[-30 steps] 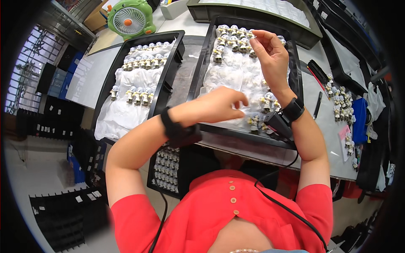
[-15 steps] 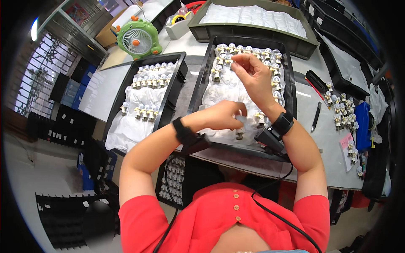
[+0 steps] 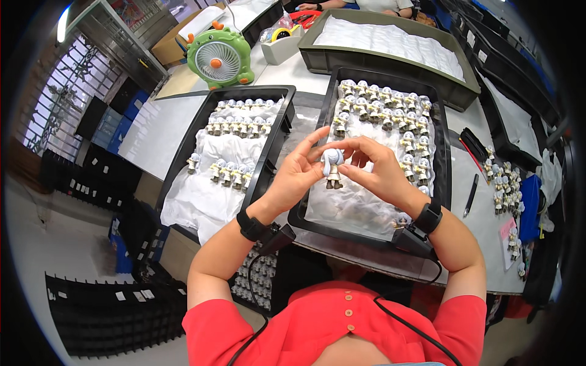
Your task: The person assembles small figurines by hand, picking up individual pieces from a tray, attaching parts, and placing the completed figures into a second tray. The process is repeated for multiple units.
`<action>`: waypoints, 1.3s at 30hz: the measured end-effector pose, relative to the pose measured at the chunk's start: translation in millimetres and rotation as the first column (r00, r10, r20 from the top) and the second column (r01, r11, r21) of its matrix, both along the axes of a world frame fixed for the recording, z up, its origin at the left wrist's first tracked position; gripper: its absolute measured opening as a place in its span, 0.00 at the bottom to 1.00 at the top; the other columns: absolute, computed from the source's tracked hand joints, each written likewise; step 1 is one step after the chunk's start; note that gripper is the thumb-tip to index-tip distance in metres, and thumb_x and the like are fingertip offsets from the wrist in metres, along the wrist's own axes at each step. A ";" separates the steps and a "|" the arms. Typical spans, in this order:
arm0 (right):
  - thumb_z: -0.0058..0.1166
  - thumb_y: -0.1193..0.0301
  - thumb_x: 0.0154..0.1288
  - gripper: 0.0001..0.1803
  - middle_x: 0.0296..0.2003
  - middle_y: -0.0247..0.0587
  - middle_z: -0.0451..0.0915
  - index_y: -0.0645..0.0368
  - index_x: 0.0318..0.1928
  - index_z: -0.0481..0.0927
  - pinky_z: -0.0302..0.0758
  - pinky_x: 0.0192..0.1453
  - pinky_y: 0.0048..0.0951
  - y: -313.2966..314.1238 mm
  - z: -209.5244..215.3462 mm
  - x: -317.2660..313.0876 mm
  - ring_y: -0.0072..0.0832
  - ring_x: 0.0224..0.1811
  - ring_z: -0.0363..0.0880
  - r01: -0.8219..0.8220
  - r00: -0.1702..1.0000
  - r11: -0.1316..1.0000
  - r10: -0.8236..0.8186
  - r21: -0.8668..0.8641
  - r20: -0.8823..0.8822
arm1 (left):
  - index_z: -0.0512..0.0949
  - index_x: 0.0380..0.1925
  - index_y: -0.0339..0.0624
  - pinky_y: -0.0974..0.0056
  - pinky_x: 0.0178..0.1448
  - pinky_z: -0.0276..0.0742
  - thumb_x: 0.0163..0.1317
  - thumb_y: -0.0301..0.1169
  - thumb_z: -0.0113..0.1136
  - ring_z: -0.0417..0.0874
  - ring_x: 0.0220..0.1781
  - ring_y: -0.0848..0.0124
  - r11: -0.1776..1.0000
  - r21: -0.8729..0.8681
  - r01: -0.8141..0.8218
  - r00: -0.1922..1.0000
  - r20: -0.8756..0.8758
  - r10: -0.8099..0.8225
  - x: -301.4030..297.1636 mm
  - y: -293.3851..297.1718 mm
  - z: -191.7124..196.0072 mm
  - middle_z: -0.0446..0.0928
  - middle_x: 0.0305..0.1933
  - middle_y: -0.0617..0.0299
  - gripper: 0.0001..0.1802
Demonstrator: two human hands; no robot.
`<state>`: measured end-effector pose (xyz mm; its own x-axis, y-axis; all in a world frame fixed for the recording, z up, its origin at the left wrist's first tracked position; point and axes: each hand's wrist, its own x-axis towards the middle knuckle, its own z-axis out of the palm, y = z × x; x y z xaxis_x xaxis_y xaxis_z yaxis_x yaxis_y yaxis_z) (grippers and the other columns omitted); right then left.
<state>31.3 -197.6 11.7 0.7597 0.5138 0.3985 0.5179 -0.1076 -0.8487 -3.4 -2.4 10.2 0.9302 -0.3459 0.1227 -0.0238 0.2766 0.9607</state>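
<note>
One figurine (image 3: 332, 168) sat between my left hand (image 3: 295, 178) and right hand (image 3: 382, 171), both equally near, fingers pinching its sides; long axis ran head topmost, feet below.

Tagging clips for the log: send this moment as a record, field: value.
left hand: fingertips on small figurine with pale blue hair
right hand: fingertips on same figurine
position: above black rectangular tray, white-lined
in tray: similar figurines, mostly along far and right sides
left: second black rectangular tray holding figurines
beyond: green animal-shaped fan; olive rectangular bin
</note>
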 end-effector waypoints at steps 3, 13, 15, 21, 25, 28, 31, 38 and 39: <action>0.61 0.74 0.53 0.16 0.32 0.34 0.76 0.58 0.45 0.78 0.71 0.33 0.21 1.1 -1.9 -0.3 0.20 0.28 0.72 0.013 1.000 0.999 -0.012 -0.041 0.017 | 0.55 0.66 0.38 0.66 0.61 0.70 0.62 0.23 0.54 0.71 0.61 0.68 1.000 0.029 -0.011 0.999 0.043 0.010 -1.5 2.1 -6.1 0.68 0.61 0.51 0.33; 0.61 0.77 0.54 0.13 0.32 0.35 0.78 0.61 0.42 0.78 0.72 0.35 0.21 6.4 -5.6 -4.0 0.20 0.30 0.75 0.003 0.992 1.000 -0.004 0.003 0.126 | 0.60 0.64 0.37 0.65 0.62 0.67 0.61 0.20 0.51 0.72 0.59 0.72 0.994 0.018 0.109 0.994 -0.031 -0.108 -8.7 6.7 -6.4 0.70 0.59 0.58 0.29; 0.60 0.77 0.54 0.12 0.31 0.35 0.79 0.61 0.41 0.78 0.73 0.35 0.21 6.7 -6.6 -3.5 0.20 0.30 0.76 0.033 0.996 0.999 -0.033 0.005 0.084 | 0.59 0.65 0.37 0.64 0.63 0.67 0.61 0.20 0.51 0.71 0.59 0.72 0.998 0.020 0.057 0.998 -0.039 -0.056 -11.2 3.1 -8.1 0.70 0.59 0.58 0.30; 0.59 0.78 0.55 0.11 0.31 0.36 0.80 0.63 0.40 0.77 0.74 0.36 0.20 8.7 -7.5 -5.6 0.18 0.31 0.78 0.054 0.998 0.990 -0.051 0.130 -0.028 | 0.59 0.65 0.37 0.63 0.63 0.66 0.63 0.22 0.51 0.71 0.60 0.70 0.999 -0.027 0.034 0.999 -0.030 -0.035 -9.7 3.8 -6.3 0.69 0.60 0.56 0.29; 0.58 0.79 0.56 0.11 0.31 0.36 0.80 0.64 0.41 0.76 0.75 0.36 0.20 8.2 -7.3 -5.3 0.18 0.31 0.79 0.036 0.998 0.984 -0.026 0.175 -0.059 | 0.60 0.64 0.35 0.62 0.64 0.67 0.64 0.25 0.53 0.71 0.61 0.70 0.999 -0.019 0.029 0.999 -0.039 -0.030 -9.5 3.2 -6.4 0.69 0.60 0.55 0.28; 0.57 0.79 0.57 0.11 0.32 0.36 0.80 0.64 0.42 0.75 0.75 0.38 0.20 6.3 -6.7 -4.0 0.18 0.33 0.78 0.010 0.994 0.983 0.011 0.185 -0.109 | 0.61 0.63 0.35 0.62 0.62 0.68 0.63 0.26 0.56 0.72 0.59 0.69 1.000 -0.001 -0.010 1.000 0.020 0.010 -11.4 0.3 -4.3 0.69 0.60 0.55 0.29; 0.56 0.79 0.58 0.12 0.34 0.36 0.80 0.64 0.44 0.75 0.75 0.40 0.20 5.2 -10.2 -2.3 0.17 0.35 0.78 -0.007 0.979 0.972 0.053 0.233 -0.195 | 0.61 0.63 0.34 0.65 0.59 0.70 0.62 0.25 0.57 0.74 0.56 0.69 0.998 0.050 -0.032 0.999 0.032 0.030 -13.9 -0.3 1.9 0.69 0.59 0.56 0.29; 0.56 0.78 0.60 0.12 0.36 0.35 0.79 0.64 0.45 0.74 0.75 0.41 0.19 7.4 -13.0 -3.2 0.17 0.36 0.77 -0.020 0.940 0.964 0.108 0.264 -0.323 | 0.62 0.63 0.35 0.68 0.53 0.73 0.62 0.23 0.57 0.76 0.52 0.73 0.989 0.108 -0.098 0.993 0.070 0.091 -17.4 -3.9 -3.3 0.70 0.56 0.59 0.28; 0.56 0.78 0.60 0.12 0.36 0.35 0.79 0.64 0.44 0.74 0.75 0.41 0.19 7.2 -13.3 -2.9 0.17 0.36 0.77 -0.019 0.936 0.964 0.111 0.265 -0.334 | 0.62 0.63 0.36 0.68 0.53 0.73 0.62 0.23 0.57 0.76 0.51 0.73 0.989 0.107 -0.104 0.992 0.076 0.096 -17.2 -5.0 -3.8 0.70 0.56 0.59 0.29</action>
<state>28.4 -190.4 -1.5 0.8412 0.4830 0.2433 0.1891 0.1587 -0.9690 -20.7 -7.4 6.4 0.9511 -0.2666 0.1559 -0.1152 0.1619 0.9801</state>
